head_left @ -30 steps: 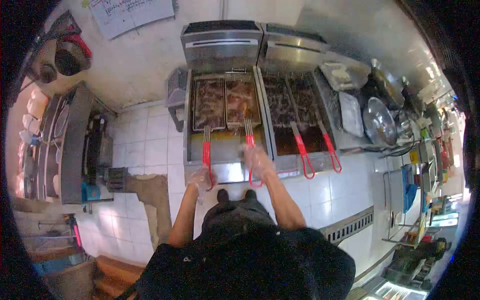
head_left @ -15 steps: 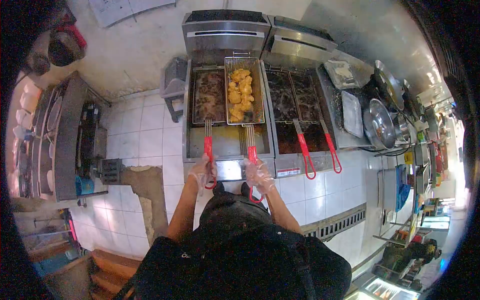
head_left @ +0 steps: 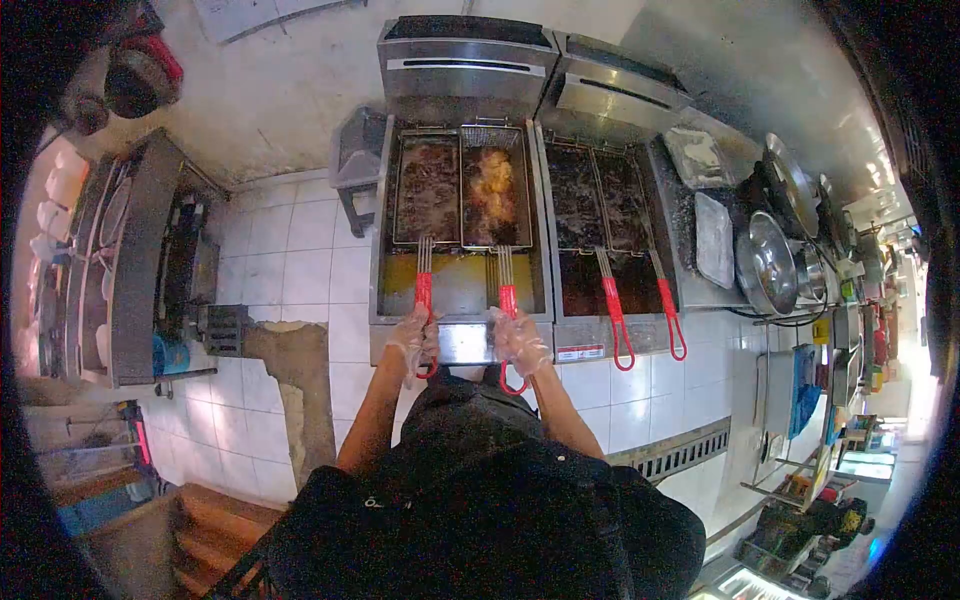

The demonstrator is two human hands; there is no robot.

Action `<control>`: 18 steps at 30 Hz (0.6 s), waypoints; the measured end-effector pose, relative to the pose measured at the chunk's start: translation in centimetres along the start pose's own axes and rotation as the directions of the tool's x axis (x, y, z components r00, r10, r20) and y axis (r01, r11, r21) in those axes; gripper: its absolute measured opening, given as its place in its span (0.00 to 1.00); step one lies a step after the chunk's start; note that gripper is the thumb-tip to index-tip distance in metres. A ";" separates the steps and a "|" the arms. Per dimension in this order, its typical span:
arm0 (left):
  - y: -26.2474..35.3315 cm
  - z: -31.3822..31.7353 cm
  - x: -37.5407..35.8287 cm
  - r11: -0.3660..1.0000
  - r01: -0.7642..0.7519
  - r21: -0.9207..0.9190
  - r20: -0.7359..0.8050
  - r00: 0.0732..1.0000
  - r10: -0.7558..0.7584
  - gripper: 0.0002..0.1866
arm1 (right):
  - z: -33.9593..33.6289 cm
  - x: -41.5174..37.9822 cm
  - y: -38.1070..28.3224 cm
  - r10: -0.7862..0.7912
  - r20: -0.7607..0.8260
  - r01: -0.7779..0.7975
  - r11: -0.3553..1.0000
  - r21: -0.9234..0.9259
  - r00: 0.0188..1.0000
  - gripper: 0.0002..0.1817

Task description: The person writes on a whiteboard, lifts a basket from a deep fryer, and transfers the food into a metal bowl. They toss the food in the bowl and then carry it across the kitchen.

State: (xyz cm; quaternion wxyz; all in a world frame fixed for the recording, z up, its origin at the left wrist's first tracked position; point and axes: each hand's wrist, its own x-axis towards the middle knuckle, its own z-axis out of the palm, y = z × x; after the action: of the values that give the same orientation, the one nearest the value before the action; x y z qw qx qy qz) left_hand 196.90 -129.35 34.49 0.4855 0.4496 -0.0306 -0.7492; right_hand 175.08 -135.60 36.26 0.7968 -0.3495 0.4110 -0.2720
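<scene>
My right hand (head_left: 521, 341), in a clear plastic glove, is closed round the red handle of a fryer basket (head_left: 507, 243). Golden fried pieces, perhaps chicken (head_left: 492, 188), lie in that basket, partly under the dark oil. My left hand (head_left: 411, 342), gloved the same way, grips the red handle of the neighbouring fryer basket (head_left: 426, 243). That left basket sits down in bubbling oil, and its contents are hidden. Both baskets are side by side in the left deep fryer (head_left: 383, 270).
A second fryer (head_left: 600, 322) on the right holds two more baskets with red handles (head_left: 613, 300). Beyond it, a counter bears metal trays (head_left: 713, 240) and steel bowls (head_left: 766, 262). Shelving (head_left: 140, 270) stands at the left. A floor drain (head_left: 685, 452) lies to my right.
The right-hand basket with the golden pieces has gone down into the oil; before, it was raised above it. My hands keep hold of both handles. The view has shifted slightly.
</scene>
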 end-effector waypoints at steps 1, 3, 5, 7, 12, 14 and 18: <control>0.1 0.1 0.0 1.000 0.011 -0.008 -0.002 1.000 -0.011 0.22 | 0.2 -0.2 -0.1 -0.038 -0.023 0.035 0.995 -0.094 0.999 0.10; 0.3 0.6 -0.4 1.000 0.019 -0.016 -0.006 1.000 -0.019 0.22 | 0.2 -1.3 0.1 -0.048 -0.041 0.042 0.988 -0.148 0.998 0.10; 0.4 0.9 -0.7 1.000 -0.012 0.013 -0.026 1.000 0.013 0.22 | 0.7 -2.1 -0.1 -0.062 -0.056 0.049 0.978 -0.204 0.997 0.10; 0.5 0.9 -0.4 1.000 -0.004 0.007 -0.032 0.999 0.004 0.22 | 1.8 -2.6 -0.4 -0.063 -0.276 -0.005 0.970 -0.241 0.959 0.09; 0.2 0.2 0.2 0.999 0.025 -0.038 0.052 0.998 -0.023 0.22 | 1.5 -3.3 -0.3 -0.040 -0.160 0.037 0.999 -0.023 0.986 0.10; 0.1 0.3 0.0 1.000 -0.025 -0.017 0.032 0.999 0.025 0.22 | 1.5 -3.0 -0.2 -0.033 -0.161 0.033 0.999 -0.006 0.986 0.10; -0.3 0.0 0.6 0.998 0.018 -0.058 -0.009 1.000 -0.019 0.23 | 2.0 -3.2 -1.0 -0.043 -0.154 0.018 0.987 -0.157 0.987 0.13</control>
State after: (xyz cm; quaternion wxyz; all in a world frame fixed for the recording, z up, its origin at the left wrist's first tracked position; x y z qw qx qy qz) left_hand 196.59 -129.60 33.96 0.4913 0.4394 -0.0025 -0.7520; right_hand 174.95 -133.25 39.36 0.7282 -0.3943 0.4868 -0.2780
